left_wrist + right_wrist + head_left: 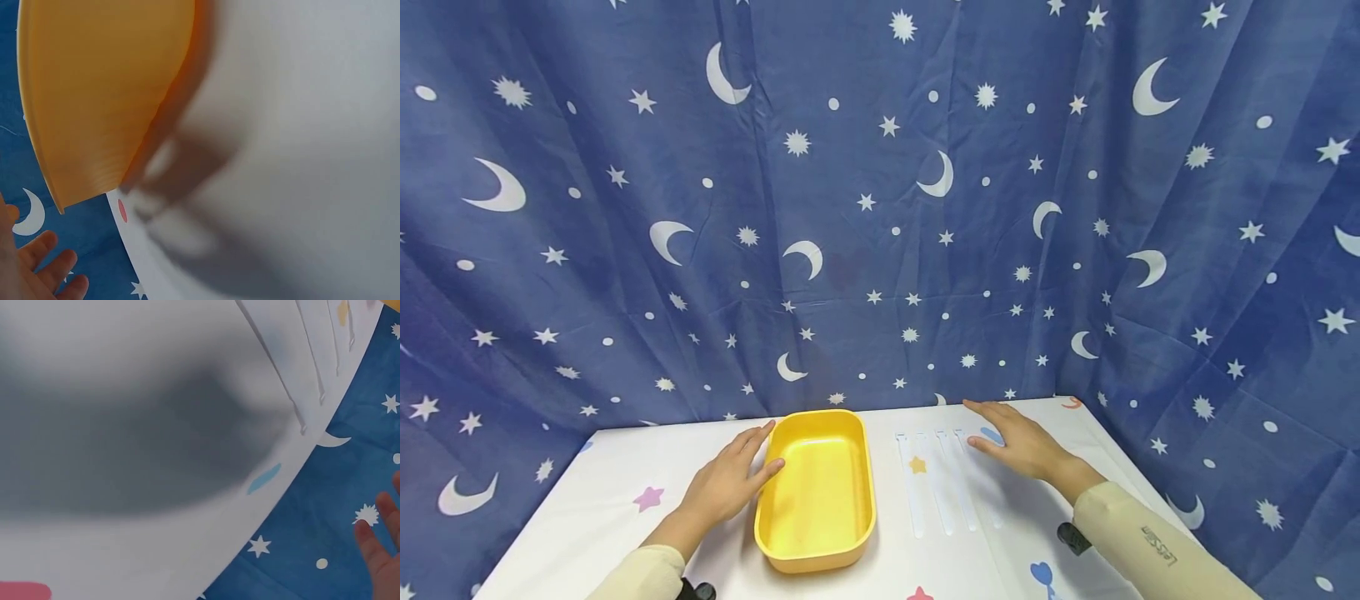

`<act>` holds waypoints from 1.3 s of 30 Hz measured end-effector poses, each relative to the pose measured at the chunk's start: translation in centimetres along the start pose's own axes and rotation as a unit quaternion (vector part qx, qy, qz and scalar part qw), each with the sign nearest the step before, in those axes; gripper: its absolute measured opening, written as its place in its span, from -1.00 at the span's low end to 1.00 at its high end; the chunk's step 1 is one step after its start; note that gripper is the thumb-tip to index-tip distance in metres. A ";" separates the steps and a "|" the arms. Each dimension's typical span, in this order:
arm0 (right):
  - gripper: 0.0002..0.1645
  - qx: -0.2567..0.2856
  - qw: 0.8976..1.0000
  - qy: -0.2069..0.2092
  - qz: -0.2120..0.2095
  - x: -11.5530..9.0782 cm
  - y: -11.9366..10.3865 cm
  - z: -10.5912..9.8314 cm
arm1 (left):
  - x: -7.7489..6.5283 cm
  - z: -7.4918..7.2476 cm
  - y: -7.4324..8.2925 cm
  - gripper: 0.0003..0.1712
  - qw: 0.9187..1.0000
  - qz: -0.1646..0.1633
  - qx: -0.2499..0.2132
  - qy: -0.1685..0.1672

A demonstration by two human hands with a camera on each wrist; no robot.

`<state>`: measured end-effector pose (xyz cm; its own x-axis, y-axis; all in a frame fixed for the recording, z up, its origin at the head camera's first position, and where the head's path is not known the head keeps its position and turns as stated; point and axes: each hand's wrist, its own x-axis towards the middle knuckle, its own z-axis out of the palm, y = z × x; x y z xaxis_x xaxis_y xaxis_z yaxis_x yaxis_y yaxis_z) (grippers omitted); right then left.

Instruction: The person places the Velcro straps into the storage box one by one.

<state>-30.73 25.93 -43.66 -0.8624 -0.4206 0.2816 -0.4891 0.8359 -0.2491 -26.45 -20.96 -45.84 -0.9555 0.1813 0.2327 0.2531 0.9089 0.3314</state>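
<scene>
A yellow rectangular plastic bin (817, 500) with rounded corners stands on the table, nothing inside it. Beside its left rim is my left hand (721, 485), fingers extended and loosely spread, thumb and fingertips overlapping the rim in the head view. The left wrist view shows the bin's side wall (106, 94) above the hand's fingertips (57, 265). My right hand (1024, 443) hovers palm down at the right, fingers reaching forward and holding nothing. Just left of it lie several thin whitish strips (936, 492) with small heads at their far ends, roughly parallel.
A white cloth (617, 533) printed with coloured stars and shapes covers the table. Behind it and along the right side hangs a blue curtain (850, 250) with white moons and stars. Dark wrist bands (1072, 538) sit at the sleeves.
</scene>
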 end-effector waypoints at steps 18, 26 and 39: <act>-0.20 0.020 0.998 -0.003 0.062 -0.8 1.1 1.4 | -0.1 0.5 -0.3 -0.26 0.992 -0.080 -0.100 -0.016; -0.19 0.049 0.996 -0.012 0.071 -1.1 1.4 2.3 | -0.2 0.6 -0.5 -0.30 0.988 -0.091 -0.127 -0.016; -0.30 0.082 0.992 -0.008 0.097 -1.3 1.9 3.7 | -0.5 0.7 0.0 -0.38 0.967 -0.129 -0.219 -0.028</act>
<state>-30.99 26.74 -47.91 -0.9440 -0.2635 0.1988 -0.3264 0.8343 -0.4443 -26.06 -20.82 -46.63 -0.9990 0.0014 0.0443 0.0333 0.6822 0.7304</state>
